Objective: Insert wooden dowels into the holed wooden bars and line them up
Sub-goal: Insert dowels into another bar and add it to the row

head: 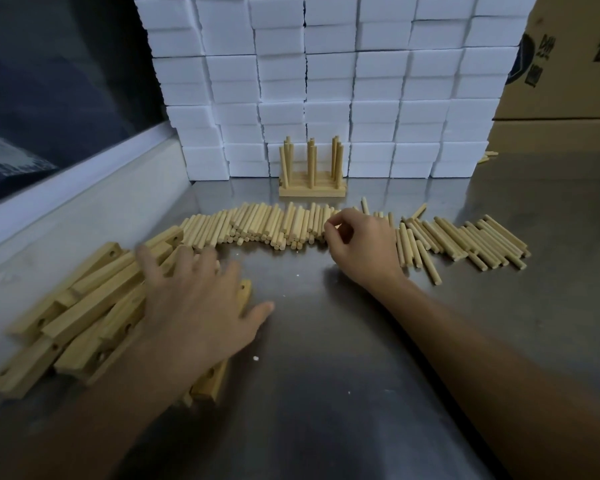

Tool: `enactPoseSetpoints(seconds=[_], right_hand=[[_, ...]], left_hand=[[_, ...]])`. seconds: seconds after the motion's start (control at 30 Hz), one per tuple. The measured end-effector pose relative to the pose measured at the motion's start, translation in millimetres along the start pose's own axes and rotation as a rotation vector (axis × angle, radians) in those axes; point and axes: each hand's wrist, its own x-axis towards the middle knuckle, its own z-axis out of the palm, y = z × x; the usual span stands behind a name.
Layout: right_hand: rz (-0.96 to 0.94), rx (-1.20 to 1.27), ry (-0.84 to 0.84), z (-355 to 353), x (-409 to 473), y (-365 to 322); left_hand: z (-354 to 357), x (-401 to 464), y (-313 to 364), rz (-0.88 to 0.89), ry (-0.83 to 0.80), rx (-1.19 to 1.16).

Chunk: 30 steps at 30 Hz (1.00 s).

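A long row of loose wooden dowels [274, 226] lies across the middle of the steel table [343, 358]. A heap of holed wooden bars [84, 306] sits at the left. My left hand [201, 303], fingers spread and blurred, lies over the right side of that heap, covering a bar. My right hand [361, 244] rests on the dowel row, thumb and fingers curled at the dowels; whether it pinches one is unclear. Several finished bars with upright dowels [311, 174] stand lined up at the back.
A wall of stacked white foam blocks [326, 81] rises behind the finished bars. Cardboard boxes [568, 64] stand at the back right. A pale ledge [84, 202] under a dark window runs along the left. A few stray dowels [487, 157] lie far right.
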Motion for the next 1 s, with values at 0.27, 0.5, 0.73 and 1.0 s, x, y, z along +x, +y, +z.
enactPoseSetpoints(seconds=[0.27, 0.5, 0.73, 1.0], right_hand=[[0.035, 0.023, -0.002, -1, 0, -2], [0.079, 0.042, 0.010, -3, -2, -1], [0.098, 0.052, 0.006, -3, -1, 0], [0.107, 0.052, 0.003, -3, 0, 2]], left_hand=[[20, -18, -2, -0.169, -0.033, -0.090], [17, 7, 8, -0.168, 0.011, -0.197], [13, 26, 19, -0.099, 0.106, -0.234], [13, 32, 29, -0.092, 0.194, -0.284]])
